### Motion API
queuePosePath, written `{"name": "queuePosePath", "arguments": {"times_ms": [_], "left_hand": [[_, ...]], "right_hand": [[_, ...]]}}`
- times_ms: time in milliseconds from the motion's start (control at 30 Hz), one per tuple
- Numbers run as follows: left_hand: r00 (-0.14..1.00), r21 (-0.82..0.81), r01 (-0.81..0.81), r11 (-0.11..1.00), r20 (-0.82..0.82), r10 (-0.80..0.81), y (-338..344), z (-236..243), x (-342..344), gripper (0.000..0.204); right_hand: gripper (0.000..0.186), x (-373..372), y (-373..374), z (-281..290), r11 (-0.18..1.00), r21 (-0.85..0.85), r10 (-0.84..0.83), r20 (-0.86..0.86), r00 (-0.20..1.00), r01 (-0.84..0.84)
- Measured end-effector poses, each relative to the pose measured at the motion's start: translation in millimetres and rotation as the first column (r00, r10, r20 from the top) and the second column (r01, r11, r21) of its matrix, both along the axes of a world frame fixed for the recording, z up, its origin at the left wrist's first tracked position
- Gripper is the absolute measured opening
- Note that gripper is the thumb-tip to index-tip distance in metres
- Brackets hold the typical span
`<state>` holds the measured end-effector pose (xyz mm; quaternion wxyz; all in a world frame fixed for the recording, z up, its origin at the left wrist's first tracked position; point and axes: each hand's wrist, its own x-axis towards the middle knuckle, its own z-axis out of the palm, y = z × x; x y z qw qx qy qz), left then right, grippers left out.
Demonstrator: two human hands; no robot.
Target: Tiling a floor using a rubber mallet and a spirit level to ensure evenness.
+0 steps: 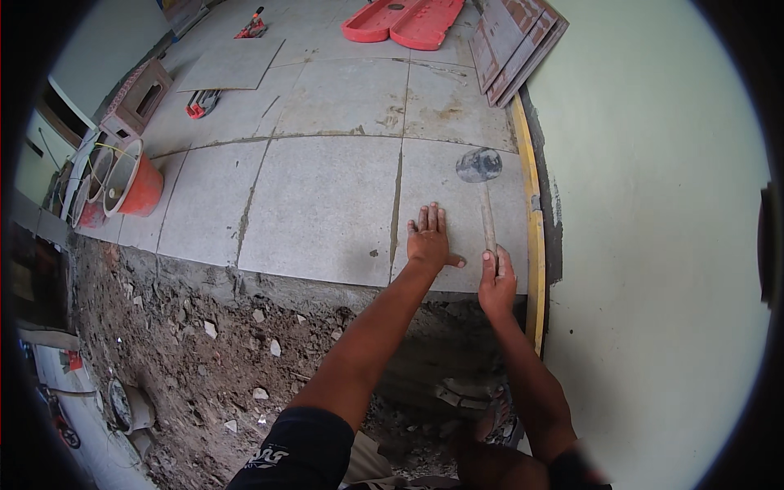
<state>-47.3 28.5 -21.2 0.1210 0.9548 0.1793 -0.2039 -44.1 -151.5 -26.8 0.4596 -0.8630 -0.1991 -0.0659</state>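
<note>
Head view: right grip [496, 284] wrapped round handle of mallet [478, 166], black end above floor tile [464, 214] beside yellow bar [536, 253]. Left grip [428, 242] flat on tile, holding nothing. Best: tap softly, evenly, fingers well clear.

A hand had room to pass leftward from the left hand [429, 245] over the floor tiles [314, 196] as far as the orange bucket [144, 188]. Rightward, 3 things stood in the way: the mallet [478, 166], yellow bar [536, 245] and wall [653, 245].

L hand [428, 242] palm-dn, flat; R hand [498, 282] curled.
</note>
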Motion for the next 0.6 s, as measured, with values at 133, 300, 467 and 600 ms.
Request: {"name": "queuePosePath", "arguments": {"times_ms": [133, 300, 467, 600], "left_hand": [[1.000, 0.017, 0.006, 1.000, 0.018, -0.007, 3.4, -6.5, -0.9, 0.144], [0.998, -0.022, 0.005, 1.000, 0.060, -0.004, 2.3, 0.2, -0.7, 0.144], [0.989, -0.040, 0.117, 0.992, 0.099, -0.112, 40.8, 4.8, -4.3, 0.115], [0.956, -0.099, 0.232, 0.968, 0.207, -0.208, 74.4, -4.0, -4.1, 0.088]], "right_hand": [[0.031, -33.3, -31.8, -0.9, 0.990, 0.137, 0.046, -0.035, 0.998, -0.041], [0.031, -40.8, -49.1, 9.4, 0.987, 0.152, 0.057, -0.052, 0.997, -0.048], [0.033, -82.0, -69.4, 27.6, 0.953, 0.304, 0.084, -0.252, 0.964, -0.004], [0.035, -104.8, -94.6, 31.4, 0.987, 0.134, 0.103, -0.120, 0.987, -0.087]]}}
